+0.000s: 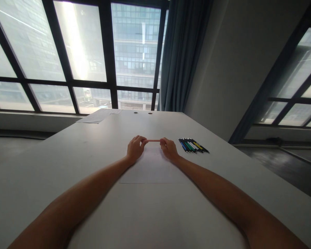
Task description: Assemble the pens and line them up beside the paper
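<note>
A thin pinkish-orange stick stretches level between my two hands, over the far part of a white sheet of paper. My left hand pinches its left end between thumb and fingers. At the other end, the closed fingers of my right hand grip it. Both tips of the stick are hidden by the fingers. To the right of my right hand, apart from it, lies a row of several pens in black, blue, green, white and yellow.
The white table extends away from me towards the windows. Several loose papers lie at its far left corner. Two small round dark fittings sit near the far edge. A blue curtain hangs behind it.
</note>
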Tool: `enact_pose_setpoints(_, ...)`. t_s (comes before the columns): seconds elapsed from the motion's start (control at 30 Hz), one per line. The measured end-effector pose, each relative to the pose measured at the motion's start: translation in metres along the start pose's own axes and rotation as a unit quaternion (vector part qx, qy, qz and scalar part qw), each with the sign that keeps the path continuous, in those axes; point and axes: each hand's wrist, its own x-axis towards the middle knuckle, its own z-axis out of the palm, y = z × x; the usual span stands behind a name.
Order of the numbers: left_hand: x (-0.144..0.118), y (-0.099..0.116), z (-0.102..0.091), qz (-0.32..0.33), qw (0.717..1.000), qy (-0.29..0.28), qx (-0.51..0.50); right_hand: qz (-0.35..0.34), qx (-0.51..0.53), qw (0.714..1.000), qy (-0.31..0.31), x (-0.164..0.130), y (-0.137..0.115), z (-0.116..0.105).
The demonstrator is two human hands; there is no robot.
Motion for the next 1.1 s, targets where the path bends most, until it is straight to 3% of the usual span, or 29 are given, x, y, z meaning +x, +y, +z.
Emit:
enact_pose_setpoints(0.13,0.001,-0.002,0.003,-0.017,0.999,0.02,-0.039,0.023,0.013,1.0,0.004,0.0,-0.001,0.0)
enact_pose_setpoints(0.23,0.005,-0.009,0.008,-0.071,0.988,0.049,-0.132,-0.001,0.022,0.999,0.028,0.001,-0.003,0.0)
enact_pose_setpoints(0.37,0.013,-0.019,0.012,-0.165,0.925,0.062,-0.336,-0.052,0.022,0.997,0.046,0.002,-0.006,0.0)
enact_pose_setpoints(0.5,0.016,-0.021,0.011,-0.208,0.862,0.02,-0.462,-0.083,0.008,0.996,0.014,0.0,-0.008,0.001)
enact_pose_setpoints(0.67,0.013,-0.013,0.011,-0.177,0.844,-0.07,-0.501,-0.186,-0.02,0.98,-0.065,-0.002,-0.016,0.0)
enact_pose_setpoints(0.77,0.015,-0.013,0.009,-0.164,0.86,-0.042,-0.482,-0.197,-0.01,0.978,-0.065,-0.002,-0.02,-0.001)
enact_pose_setpoints(0.9,0.018,-0.018,0.003,-0.097,0.94,-0.001,-0.328,-0.138,0.003,0.99,-0.018,-0.002,-0.019,-0.002)
enact_pose_setpoints(1.0,0.013,-0.021,-0.001,-0.001,0.987,-0.034,-0.158,-0.08,0.019,0.997,0.008,-0.001,-0.013,-0.002)
enact_pose_setpoints(1.1,0.005,-0.021,-0.001,0.054,0.994,-0.084,-0.033,-0.051,0.04,0.998,-0.002,0.0,-0.01,-0.001)
